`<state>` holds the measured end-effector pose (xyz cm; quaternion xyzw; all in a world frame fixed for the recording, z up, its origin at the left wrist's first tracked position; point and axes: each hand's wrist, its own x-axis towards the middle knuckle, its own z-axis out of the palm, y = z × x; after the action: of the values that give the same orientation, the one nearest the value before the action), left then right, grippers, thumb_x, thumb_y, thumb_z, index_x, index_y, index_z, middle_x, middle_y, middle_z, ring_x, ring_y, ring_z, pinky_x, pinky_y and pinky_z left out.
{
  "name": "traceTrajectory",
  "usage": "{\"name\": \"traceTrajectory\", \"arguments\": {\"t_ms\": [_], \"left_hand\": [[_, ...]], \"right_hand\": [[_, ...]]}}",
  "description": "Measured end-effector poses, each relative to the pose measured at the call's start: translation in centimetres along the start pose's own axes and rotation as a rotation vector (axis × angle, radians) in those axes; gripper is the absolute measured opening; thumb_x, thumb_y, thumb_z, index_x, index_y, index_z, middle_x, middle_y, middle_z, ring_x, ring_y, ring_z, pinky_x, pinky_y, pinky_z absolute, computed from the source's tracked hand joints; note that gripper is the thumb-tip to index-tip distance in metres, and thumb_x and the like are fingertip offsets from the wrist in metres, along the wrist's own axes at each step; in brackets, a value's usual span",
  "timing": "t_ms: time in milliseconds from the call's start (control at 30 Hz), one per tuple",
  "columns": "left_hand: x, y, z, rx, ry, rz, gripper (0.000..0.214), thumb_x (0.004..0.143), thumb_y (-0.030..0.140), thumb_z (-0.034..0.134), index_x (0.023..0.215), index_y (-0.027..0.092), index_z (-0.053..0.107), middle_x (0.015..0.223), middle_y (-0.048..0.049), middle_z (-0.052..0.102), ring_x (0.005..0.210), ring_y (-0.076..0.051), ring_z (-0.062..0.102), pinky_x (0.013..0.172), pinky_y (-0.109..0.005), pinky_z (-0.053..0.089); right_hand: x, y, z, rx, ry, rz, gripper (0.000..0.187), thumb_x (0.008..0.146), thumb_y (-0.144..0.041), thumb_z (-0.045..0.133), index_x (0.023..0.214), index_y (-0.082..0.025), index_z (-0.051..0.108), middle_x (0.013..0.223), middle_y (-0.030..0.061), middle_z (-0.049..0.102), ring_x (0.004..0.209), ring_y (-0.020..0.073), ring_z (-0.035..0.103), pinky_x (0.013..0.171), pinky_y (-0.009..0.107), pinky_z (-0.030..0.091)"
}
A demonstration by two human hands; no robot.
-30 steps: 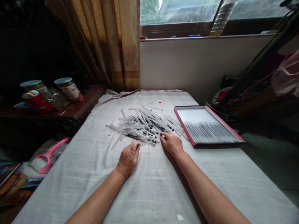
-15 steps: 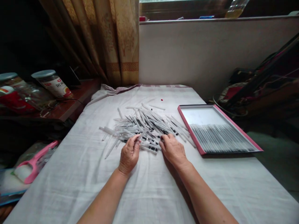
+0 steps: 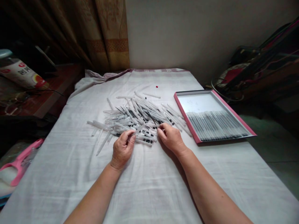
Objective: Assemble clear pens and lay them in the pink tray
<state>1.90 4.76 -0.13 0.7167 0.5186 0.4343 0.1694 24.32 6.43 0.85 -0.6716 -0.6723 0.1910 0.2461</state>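
A loose pile of clear plastic pens (image 3: 140, 116) with black tips lies on the white cloth (image 3: 149, 174) in the middle of the table. My left hand (image 3: 121, 148) is at the pile's near edge, its thumb and fingers pinched on one clear pen (image 3: 139, 128) that points up and to the right. My right hand (image 3: 170, 137) rests knuckles-up at the pile's near right side, fingers curled onto the pens there; what its fingertips hold is hidden.
A pink-rimmed tray (image 3: 184, 115) to the right holds a neat row of pens. A tiny red bit (image 3: 157, 86) lies beyond the pile. On the left are a jar (image 3: 21, 74) on a dark wooden side table and a pink tool (image 3: 20, 157).
My left hand moved forward to the pile and pinched up a pen. The right hand stayed at the pile's edge. The view tilted downward, so the window left the frame.
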Motion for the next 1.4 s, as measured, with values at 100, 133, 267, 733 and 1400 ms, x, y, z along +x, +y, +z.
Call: {"name": "traceTrajectory", "arguments": {"t_ms": [100,133,267,733,1400], "left_hand": [[0.1,-0.2,0.1,-0.005,0.008,0.023,0.019,0.091,0.027,0.054,0.103,0.019,0.066,0.093,-0.0054,0.072,0.084,-0.016,0.068,0.078,-0.026,0.054],[0.1,-0.2,0.1,-0.009,0.01,0.033,0.018,0.091,0.026,0.054,0.102,0.019,0.066,0.093,-0.0055,0.072,0.086,-0.016,0.068,0.08,-0.027,0.054],[0.6,-0.8,-0.1,-0.004,0.033,0.03,0.018,0.091,0.025,0.054,0.102,0.02,0.068,0.096,-0.0055,0.071,0.089,-0.017,0.067,0.084,-0.03,0.054],[1.0,-1.4,-1.0,0.081,0.018,0.049,0.017,0.09,0.024,0.055,0.101,0.02,0.068,0.092,-0.0055,0.071,0.086,-0.017,0.066,0.08,-0.03,0.054],[0.6,-1.2,-0.9,0.123,-0.015,0.113,0.02,0.092,0.026,0.055,0.106,0.022,0.068,0.098,-0.006,0.075,0.088,-0.018,0.069,0.081,-0.031,0.053]], "right_hand": [[0.4,1.2,-0.4,0.457,0.034,0.072,0.019,0.081,-0.036,0.055,0.077,-0.019,0.062,0.062,-0.0004,0.061,0.053,0.0124,0.051,0.054,0.025,0.038],[0.6,1.4,-0.6,0.602,0.054,0.098,0.02,0.078,-0.038,0.058,0.076,-0.018,0.063,0.059,-0.0019,0.059,0.05,0.011,0.048,0.051,0.024,0.036],[1.6,1.4,-2.1,1.048,0.176,0.194,0.023,0.064,-0.036,0.072,0.077,-0.018,0.066,0.051,-0.0063,0.051,0.045,0.0074,0.041,0.043,0.02,0.03],[2.9,-1.3,0.6,1.264,0.462,0.249,0.038,0.068,-0.05,0.074,0.083,-0.018,0.06,0.072,0.0014,0.071,0.054,0.0124,0.063,0.045,0.022,0.05],[0.5,-5.2,3.1,0.595,0.101,-0.31,0.034,0.091,-0.033,0.048,0.114,-0.019,0.069,0.11,0.0106,0.071,0.105,0.0209,0.064,0.096,0.037,0.048]]}}
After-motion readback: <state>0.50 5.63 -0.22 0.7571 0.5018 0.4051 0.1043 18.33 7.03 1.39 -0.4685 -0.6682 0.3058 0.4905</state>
